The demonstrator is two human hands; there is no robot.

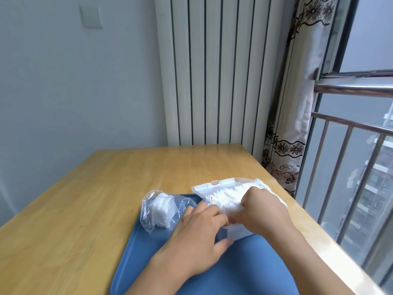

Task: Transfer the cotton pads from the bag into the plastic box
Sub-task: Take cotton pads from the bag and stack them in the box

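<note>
A clear plastic box [236, 231] with its lid [214, 185] flipped open stands at the far right of a blue tray [223, 269]. A row of white cotton pads [228, 195] fills it. My right hand [263, 209] curls over the pads and grips them inside the box. My left hand [197, 237] rests against the box's near left side, thumb at its front wall and fingertips touching the pads. To the left, a crumpled clear bag [161, 209] lies on the tray with several white pads inside.
The tray sits on a wooden table [85, 199]. The table's right edge runs along a window with metal rails [350, 124] and a patterned curtain [285, 145]. A white radiator [212, 71] stands behind the table's far edge.
</note>
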